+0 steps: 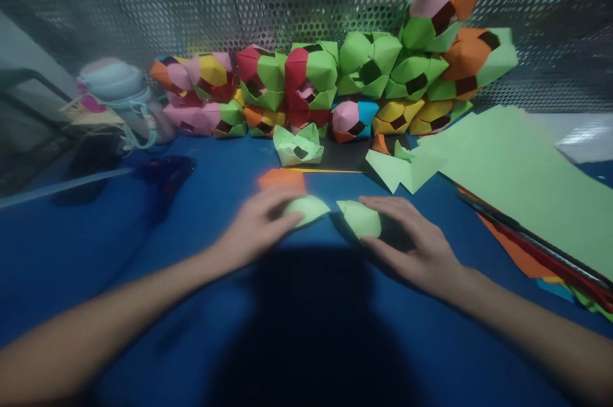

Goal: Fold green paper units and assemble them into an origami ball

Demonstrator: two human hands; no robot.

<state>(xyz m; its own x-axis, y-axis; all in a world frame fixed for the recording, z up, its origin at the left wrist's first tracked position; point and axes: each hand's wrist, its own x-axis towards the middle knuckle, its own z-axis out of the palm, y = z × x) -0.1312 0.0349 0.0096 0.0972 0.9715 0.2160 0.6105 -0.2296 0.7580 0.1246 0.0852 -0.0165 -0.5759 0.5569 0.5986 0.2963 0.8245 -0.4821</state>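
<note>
My left hand (261, 223) has its thumb and fingers closed around a pale green folded paper piece (309, 209), whose tip points right. Across a small gap, my right hand (414, 238) grips a second pale green folded paper piece (363, 220) between thumb and fingers. The two pieces face each other without touching, just over the blue table. Behind my left fingers lies an orange paper piece (281, 179), blurred. A pale green open paper form (299, 145) stands a little farther back.
Colourful folded paper balls (313, 78) are stacked along a perforated metal panel (287, 7). At right are green sheets (522, 170) with dark and red long tools (541, 241) beside them. A glue gun (163, 177) and a pale bottle (117, 91) are at left.
</note>
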